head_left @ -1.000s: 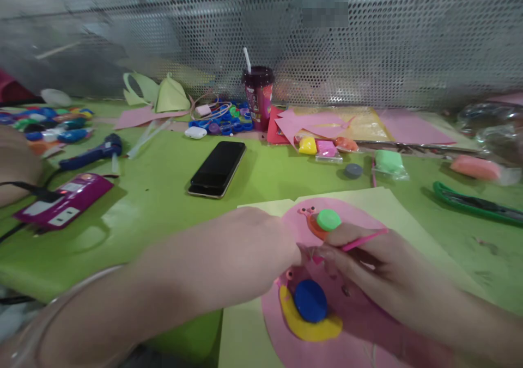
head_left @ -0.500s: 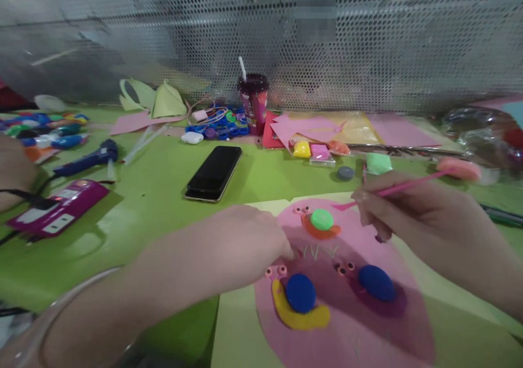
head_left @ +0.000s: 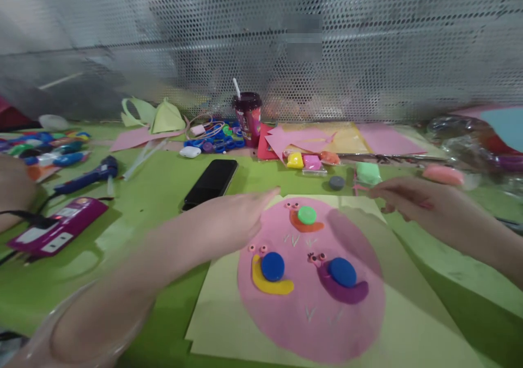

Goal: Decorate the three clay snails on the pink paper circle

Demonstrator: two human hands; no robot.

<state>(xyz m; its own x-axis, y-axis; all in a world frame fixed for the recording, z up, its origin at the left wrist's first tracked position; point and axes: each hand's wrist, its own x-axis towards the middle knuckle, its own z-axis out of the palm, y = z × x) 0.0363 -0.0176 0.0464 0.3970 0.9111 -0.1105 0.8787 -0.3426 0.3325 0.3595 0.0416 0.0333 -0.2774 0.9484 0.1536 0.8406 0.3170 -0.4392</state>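
My left hand hovers at the left edge of the pink paper circle, one finger stretched out; nothing shows in it. My right hand is past the sheet's upper right corner, fingers closed round a thin pink modelling tool, mostly hidden by the hand. Glued on the circle are three snails: an orange one with a green cap, a yellow one and a purple one, both with blue caps. Their pink eyes have dark pupils. Thin pale grass marks lie between them.
A pale yellow sheet carries the circle. A phone lies behind my left hand, a lidded cup farther back. Clay lumps, among them a green one, line the back. A glue gun and purple power strip are left.
My left hand has lifted off the circle's middle to its upper left edge. My right hand has moved away from the snails with the pink tool. The view has tilted up slightly.
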